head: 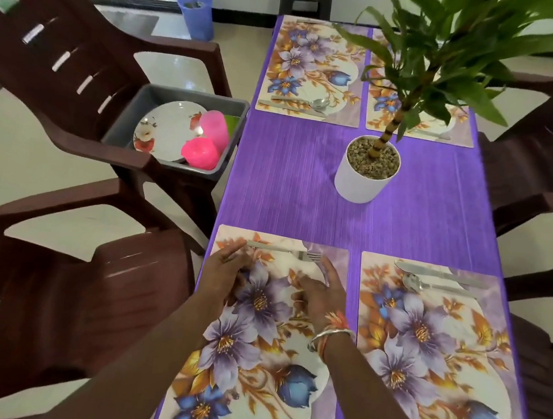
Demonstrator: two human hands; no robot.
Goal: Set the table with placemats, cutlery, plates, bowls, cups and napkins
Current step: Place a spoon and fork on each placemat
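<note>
Fork (284,251) lies crosswise on the placemat (251,361), tines toward 3 o'clock; left hand (226,271) and right hand (322,295) hover apart, loose-fingered, empty.

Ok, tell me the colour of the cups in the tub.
Bright pink cups, clearest in the head view.

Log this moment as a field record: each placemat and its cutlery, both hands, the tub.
near-left placemat: fork along far edge
near-right placemat: knife, spoon at far edge
far-left placemat: far spoon, far knife at near edge
far-right placemat: partly hidden by plant
left hand: open, fingertips near fork's handle end
right hand: empty, loose, by fork's tines
grey tub: on chair seat, holds plates, pink cups
</note>
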